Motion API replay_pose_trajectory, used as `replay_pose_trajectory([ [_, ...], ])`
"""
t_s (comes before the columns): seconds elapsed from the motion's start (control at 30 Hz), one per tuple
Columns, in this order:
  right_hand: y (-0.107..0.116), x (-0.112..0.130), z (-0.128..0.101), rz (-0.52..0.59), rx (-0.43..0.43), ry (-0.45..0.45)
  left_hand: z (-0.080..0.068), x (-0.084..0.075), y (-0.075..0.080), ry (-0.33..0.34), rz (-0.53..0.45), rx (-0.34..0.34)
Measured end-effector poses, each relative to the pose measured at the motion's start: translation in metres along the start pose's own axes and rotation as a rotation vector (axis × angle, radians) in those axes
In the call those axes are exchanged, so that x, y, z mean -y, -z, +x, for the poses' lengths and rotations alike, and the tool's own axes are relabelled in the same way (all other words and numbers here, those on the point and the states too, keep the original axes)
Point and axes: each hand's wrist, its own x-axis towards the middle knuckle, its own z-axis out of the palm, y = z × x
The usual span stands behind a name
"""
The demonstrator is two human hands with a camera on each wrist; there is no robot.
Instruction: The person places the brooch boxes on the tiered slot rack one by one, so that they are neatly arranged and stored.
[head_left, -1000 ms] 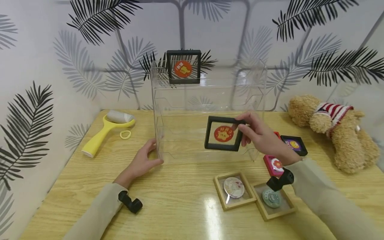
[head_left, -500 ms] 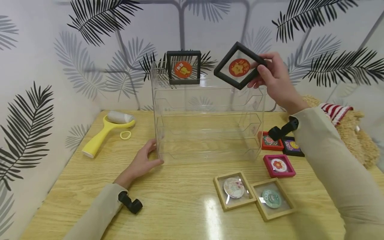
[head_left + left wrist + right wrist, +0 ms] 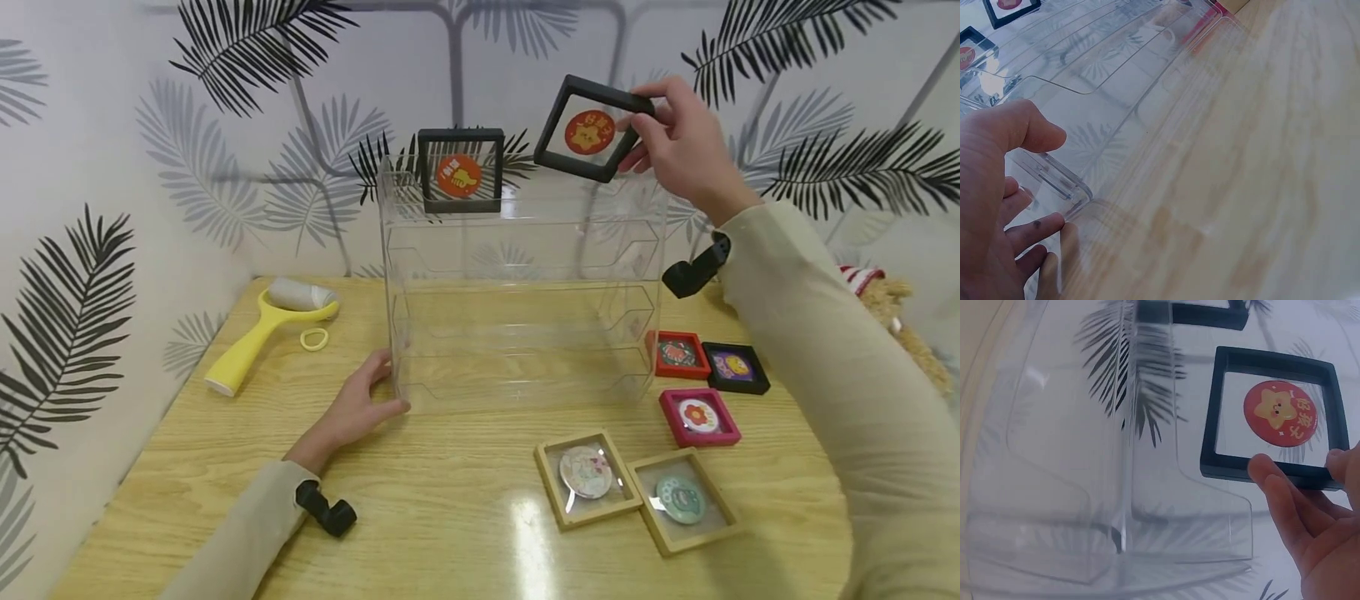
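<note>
Held up at the right, above the clear acrylic tiered rack (image 3: 517,331), is a black-rimmed display frame (image 3: 589,133) with a round red star badge behind clear film. My right hand (image 3: 686,154) pinches its right side between thumb and fingers, and the frame tilts in the head view. Another black display frame (image 3: 461,172), with an orange-red thumbs-up badge, stands upright on the rack's top tier at the left. My left hand (image 3: 356,408) holds the rack's lower left side; in the left wrist view the thumb (image 3: 1047,134) and fingers lie around its clear corner.
Right of the rack lie red (image 3: 681,355), black (image 3: 737,367) and magenta (image 3: 701,417) frames. Two wood-coloured frames (image 3: 588,478) lie in front. A yellow-handled lint roller (image 3: 258,337) and a yellow ring (image 3: 314,338) are at left; a teddy bear (image 3: 896,308) is partly hidden by the right sleeve.
My right hand has raised the black frame from in front of the middle tiers to above the top tier, turning it on the way. The left hand and the other frames stay put.
</note>
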Motion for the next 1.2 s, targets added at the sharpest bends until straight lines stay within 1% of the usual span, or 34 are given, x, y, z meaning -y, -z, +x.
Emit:
replay_pose_trajectory([
  [0.13, 0.005, 0.002, 0.005, -0.145, 0.009, -0.014, 0.000, -0.003, 0.001, -0.001, 0.004, 0.001],
  [0.37, 0.006, 0.002, 0.008, -0.295, 0.086, -0.054, 0.001, -0.005, 0.002, -0.005, 0.007, 0.003],
  [0.57, 0.004, 0.004, 0.008, -0.399, 0.139, -0.004, 0.002, -0.005, 0.001, -0.005, 0.003, 0.007],
  [0.77, 0.004, 0.006, 0.008, -0.402, 0.166, -0.014, 0.002, -0.004, 0.001, -0.004, -0.005, 0.006],
  [0.87, 0.004, 0.007, 0.008, -0.379, 0.166, -0.024, 0.001, -0.003, 0.001, -0.002, -0.008, 0.007],
  [1.0, 0.005, 0.007, 0.004, -0.349, 0.144, -0.029, 0.000, -0.002, 0.001, -0.004, -0.002, 0.007],
  [1.2, 0.006, 0.006, -0.011, -0.288, 0.093, 0.023, -0.001, -0.003, 0.001, 0.000, -0.017, 0.007],
])
